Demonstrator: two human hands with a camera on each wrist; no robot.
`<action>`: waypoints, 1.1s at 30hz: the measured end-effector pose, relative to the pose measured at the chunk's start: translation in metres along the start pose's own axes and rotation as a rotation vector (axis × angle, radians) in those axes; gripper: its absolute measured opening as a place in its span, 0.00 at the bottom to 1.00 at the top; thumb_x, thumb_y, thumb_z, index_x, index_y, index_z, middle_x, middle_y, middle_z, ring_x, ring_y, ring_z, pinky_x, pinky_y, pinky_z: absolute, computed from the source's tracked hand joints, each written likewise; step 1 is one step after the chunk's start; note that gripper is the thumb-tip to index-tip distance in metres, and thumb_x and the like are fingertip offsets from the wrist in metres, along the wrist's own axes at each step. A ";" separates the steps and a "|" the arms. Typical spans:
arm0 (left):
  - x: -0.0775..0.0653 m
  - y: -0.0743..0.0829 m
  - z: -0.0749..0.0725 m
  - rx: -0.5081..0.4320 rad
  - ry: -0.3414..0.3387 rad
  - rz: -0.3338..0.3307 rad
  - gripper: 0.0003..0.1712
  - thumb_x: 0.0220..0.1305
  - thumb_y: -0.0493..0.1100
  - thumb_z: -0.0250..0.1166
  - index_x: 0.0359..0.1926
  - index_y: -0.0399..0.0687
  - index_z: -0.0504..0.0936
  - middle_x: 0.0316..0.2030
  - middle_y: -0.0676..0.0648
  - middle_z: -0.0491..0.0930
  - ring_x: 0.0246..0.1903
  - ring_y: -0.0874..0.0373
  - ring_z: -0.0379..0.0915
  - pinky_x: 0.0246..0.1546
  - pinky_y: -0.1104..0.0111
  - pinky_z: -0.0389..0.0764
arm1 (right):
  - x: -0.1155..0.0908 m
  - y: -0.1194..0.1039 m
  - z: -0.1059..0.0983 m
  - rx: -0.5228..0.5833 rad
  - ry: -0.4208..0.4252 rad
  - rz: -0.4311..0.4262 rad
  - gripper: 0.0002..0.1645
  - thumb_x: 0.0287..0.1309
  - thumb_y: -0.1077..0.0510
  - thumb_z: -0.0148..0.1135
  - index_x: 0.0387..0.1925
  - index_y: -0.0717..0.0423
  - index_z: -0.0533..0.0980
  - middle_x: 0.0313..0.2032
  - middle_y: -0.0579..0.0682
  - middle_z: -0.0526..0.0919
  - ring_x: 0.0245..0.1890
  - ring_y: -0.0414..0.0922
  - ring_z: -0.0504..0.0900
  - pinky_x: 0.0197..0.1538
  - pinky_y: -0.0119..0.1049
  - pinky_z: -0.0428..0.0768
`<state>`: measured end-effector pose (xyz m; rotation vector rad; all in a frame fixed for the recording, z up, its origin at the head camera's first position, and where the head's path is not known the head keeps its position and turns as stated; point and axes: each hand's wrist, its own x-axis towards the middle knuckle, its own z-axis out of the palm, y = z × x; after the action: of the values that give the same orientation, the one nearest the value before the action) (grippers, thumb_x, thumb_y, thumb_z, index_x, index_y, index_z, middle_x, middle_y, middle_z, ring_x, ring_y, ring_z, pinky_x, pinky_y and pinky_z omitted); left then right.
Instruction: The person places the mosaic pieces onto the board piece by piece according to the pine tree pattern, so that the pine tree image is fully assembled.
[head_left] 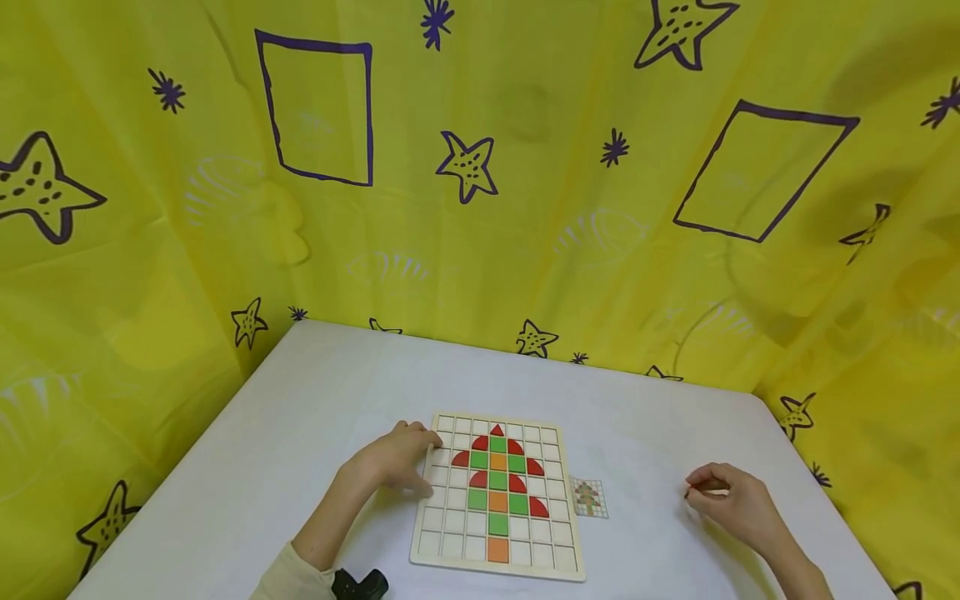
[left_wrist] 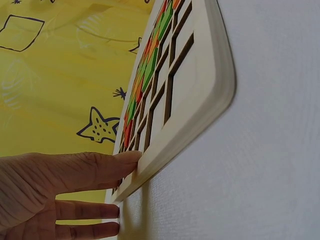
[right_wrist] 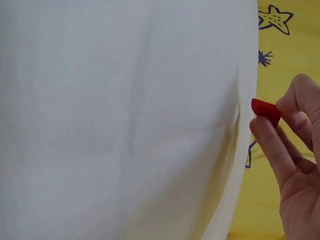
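Observation:
A light wooden grid board (head_left: 453, 546) lies on the white table, with red, green and orange tiles forming a tree shape in its middle. My left hand (head_left: 390, 458) is at the board's left edge, its fingers fairly straight. In the left wrist view the thumb (left_wrist: 107, 167) rests against the rim. Out to the right of the board, my right hand (head_left: 738, 508) is held over the table. Between thumb and fingertips it pinches a red quarter-round tile (right_wrist: 266, 110). A small card (head_left: 589, 498) with a printed tree pattern lies beside the board's right edge.
White cloth covers the table (head_left: 360, 375). A yellow curtain (head_left: 525, 225) with purple stars and squares hangs around its back and sides. Close to my left sleeve, a black object (head_left: 360, 585) shows at the bottom of the head view.

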<state>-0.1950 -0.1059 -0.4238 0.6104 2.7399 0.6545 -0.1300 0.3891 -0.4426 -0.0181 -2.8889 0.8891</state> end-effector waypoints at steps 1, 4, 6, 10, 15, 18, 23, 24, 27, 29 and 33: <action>0.000 0.000 0.000 -0.001 0.001 0.001 0.34 0.47 0.43 0.83 0.57 0.42 0.82 0.57 0.40 0.78 0.56 0.45 0.69 0.57 0.49 0.78 | -0.001 -0.001 0.000 0.044 -0.022 0.025 0.10 0.54 0.63 0.76 0.37 0.59 0.82 0.36 0.50 0.87 0.33 0.32 0.82 0.34 0.31 0.81; 0.000 0.000 0.000 -0.001 0.005 0.003 0.34 0.47 0.43 0.83 0.57 0.42 0.82 0.56 0.40 0.78 0.55 0.45 0.69 0.57 0.50 0.78 | -0.002 -0.001 -0.001 0.147 -0.092 0.086 0.12 0.56 0.63 0.74 0.40 0.63 0.81 0.38 0.53 0.87 0.35 0.34 0.82 0.35 0.31 0.82; 0.000 0.001 0.000 0.001 0.006 0.005 0.34 0.47 0.43 0.83 0.57 0.42 0.82 0.56 0.41 0.78 0.55 0.45 0.69 0.56 0.50 0.78 | -0.004 0.002 -0.002 0.177 -0.131 0.097 0.13 0.58 0.64 0.73 0.43 0.66 0.81 0.40 0.55 0.87 0.36 0.36 0.83 0.36 0.32 0.83; 0.000 0.001 -0.001 -0.002 0.005 0.004 0.35 0.47 0.43 0.83 0.57 0.42 0.82 0.56 0.41 0.78 0.55 0.46 0.69 0.56 0.51 0.78 | -0.007 0.007 -0.002 0.089 -0.126 0.070 0.13 0.57 0.64 0.72 0.44 0.61 0.82 0.43 0.53 0.88 0.40 0.38 0.84 0.39 0.30 0.84; 0.000 0.000 -0.001 -0.008 0.001 -0.006 0.34 0.47 0.43 0.83 0.57 0.42 0.82 0.57 0.40 0.78 0.58 0.43 0.69 0.59 0.48 0.77 | -0.010 0.007 -0.003 0.000 -0.161 0.025 0.18 0.56 0.62 0.72 0.49 0.59 0.82 0.48 0.52 0.87 0.42 0.38 0.81 0.44 0.29 0.82; 0.000 -0.001 -0.001 -0.009 -0.004 -0.008 0.34 0.48 0.43 0.83 0.57 0.43 0.82 0.58 0.40 0.77 0.58 0.43 0.69 0.59 0.48 0.76 | -0.011 0.006 -0.002 -0.007 -0.178 -0.017 0.20 0.55 0.64 0.71 0.52 0.60 0.81 0.49 0.52 0.87 0.43 0.35 0.80 0.46 0.30 0.82; 0.000 -0.001 0.001 -0.009 -0.003 -0.004 0.34 0.48 0.43 0.83 0.57 0.42 0.82 0.57 0.40 0.78 0.57 0.44 0.69 0.58 0.49 0.77 | -0.013 0.004 0.004 -0.049 -0.121 -0.104 0.19 0.51 0.68 0.70 0.47 0.54 0.84 0.44 0.46 0.88 0.40 0.33 0.80 0.42 0.32 0.82; 0.000 -0.001 0.001 -0.009 -0.001 -0.003 0.34 0.48 0.43 0.83 0.57 0.42 0.82 0.57 0.40 0.78 0.57 0.44 0.69 0.57 0.50 0.78 | -0.013 0.004 0.005 -0.056 -0.113 -0.123 0.18 0.51 0.69 0.70 0.45 0.53 0.84 0.43 0.45 0.88 0.39 0.33 0.79 0.41 0.31 0.82; 0.000 -0.001 0.001 -0.006 0.003 0.000 0.34 0.47 0.43 0.83 0.57 0.43 0.82 0.56 0.41 0.78 0.56 0.45 0.69 0.56 0.50 0.78 | -0.013 0.003 0.008 -0.065 -0.075 -0.172 0.15 0.50 0.70 0.71 0.39 0.51 0.85 0.38 0.43 0.87 0.35 0.34 0.79 0.39 0.31 0.82; 0.000 -0.001 0.001 -0.004 0.005 0.002 0.34 0.47 0.43 0.83 0.57 0.42 0.82 0.56 0.41 0.78 0.55 0.46 0.69 0.55 0.51 0.79 | -0.014 0.001 0.009 -0.065 -0.063 -0.192 0.14 0.50 0.71 0.71 0.37 0.52 0.84 0.36 0.42 0.86 0.34 0.34 0.79 0.38 0.31 0.81; -0.001 0.000 0.001 -0.002 0.008 0.000 0.34 0.47 0.43 0.83 0.57 0.43 0.82 0.56 0.41 0.78 0.54 0.46 0.69 0.53 0.52 0.79 | -0.013 -0.004 0.011 -0.056 -0.085 -0.172 0.13 0.49 0.69 0.73 0.37 0.55 0.83 0.36 0.43 0.85 0.33 0.32 0.77 0.38 0.31 0.82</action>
<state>-0.1936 -0.1062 -0.4247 0.6095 2.7461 0.6605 -0.1179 0.3791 -0.4513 0.2657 -2.9366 0.7963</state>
